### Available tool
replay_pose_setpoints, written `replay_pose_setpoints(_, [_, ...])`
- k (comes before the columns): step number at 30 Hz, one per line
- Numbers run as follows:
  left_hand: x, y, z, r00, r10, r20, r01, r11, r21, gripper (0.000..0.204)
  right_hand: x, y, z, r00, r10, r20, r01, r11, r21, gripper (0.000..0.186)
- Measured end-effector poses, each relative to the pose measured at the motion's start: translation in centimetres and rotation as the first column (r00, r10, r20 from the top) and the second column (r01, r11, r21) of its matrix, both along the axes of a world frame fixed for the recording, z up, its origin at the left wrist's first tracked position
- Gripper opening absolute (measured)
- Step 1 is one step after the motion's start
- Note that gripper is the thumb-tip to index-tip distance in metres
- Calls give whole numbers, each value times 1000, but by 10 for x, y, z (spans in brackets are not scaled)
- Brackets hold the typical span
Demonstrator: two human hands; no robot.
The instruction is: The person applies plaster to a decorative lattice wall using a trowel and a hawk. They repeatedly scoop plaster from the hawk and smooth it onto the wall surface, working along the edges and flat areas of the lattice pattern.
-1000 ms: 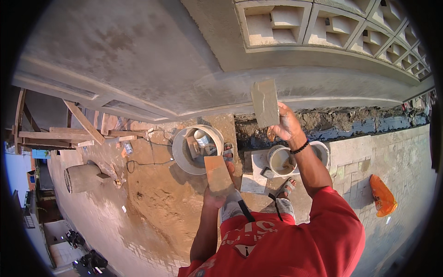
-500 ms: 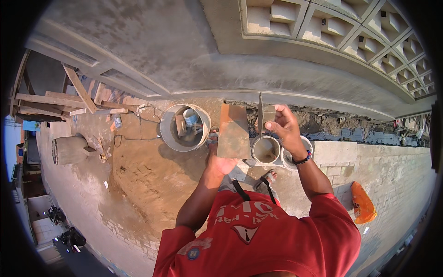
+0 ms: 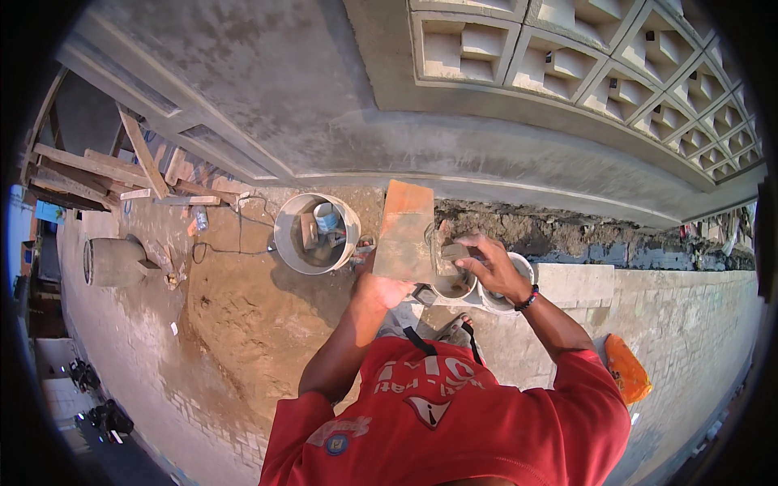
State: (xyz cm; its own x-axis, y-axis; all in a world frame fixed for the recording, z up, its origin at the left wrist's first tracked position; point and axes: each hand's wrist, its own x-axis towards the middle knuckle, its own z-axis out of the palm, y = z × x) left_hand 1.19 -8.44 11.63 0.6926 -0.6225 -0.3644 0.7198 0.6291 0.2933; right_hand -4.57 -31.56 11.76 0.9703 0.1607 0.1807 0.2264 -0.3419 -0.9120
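Left hand: the left hand (image 3: 381, 287) is closed around the lower edge of a flat, rectangular plaster board (image 3: 403, 232), held upright-tilted in front of the chest; its face is orange at the top and smeared grey with mortar below.
Right hand: the right hand (image 3: 494, 267), a dark beaded band at the wrist, is clenched on a thin metal trowel (image 3: 435, 247) whose blade stands edge-on just beside the board and over a small bucket.
Small buckets: two round pale buckets (image 3: 454, 283) sit side by side at the person's feet, directly under the hands; the nearer one holds wet grey mortar, the contents of the other are hidden by the hand.
Large tub: a wide grey tub (image 3: 314, 233) stands on the ground to the left, holding a small container and odd tools.
Ground: loose brown sand in a mound (image 3: 235, 316), meeting pale paving blocks (image 3: 689, 324) on the right; an orange bag (image 3: 626, 368) lies there.
Wall: rough grey rendered wall (image 3: 308, 89) topped by square concrete vent blocks (image 3: 567, 69).
Left margin: stacked timber planks (image 3: 105, 170) and a concrete cylinder (image 3: 113, 262) on its side.
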Motion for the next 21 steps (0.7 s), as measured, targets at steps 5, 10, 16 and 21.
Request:
replay_pose_setpoints(5, [-2, 11, -4, 997, -37, -62, 27, 988, -155, 36, -12, -28, 21, 997, -34, -70, 23, 988, -156, 43])
replay_pose_setpoints(10, [-9, 2, -3, 996, -57, -62, 58, 998, 3, 35, 7, -31, 55, 959, -78, -272, 159, 945, 287, 47])
replay_pose_setpoints(16, [-19, -9, -14, 994, -108, -31, 110, 990, 92, 34, 9, -30, 53, 974, 46, -223, -20, 993, 117, 42])
replay_pose_setpoints(21, [-22, -16, -25, 991, -132, -23, 134, 971, 198, 32, -12, -26, 48, 936, 63, -346, -15, 990, 140, 43])
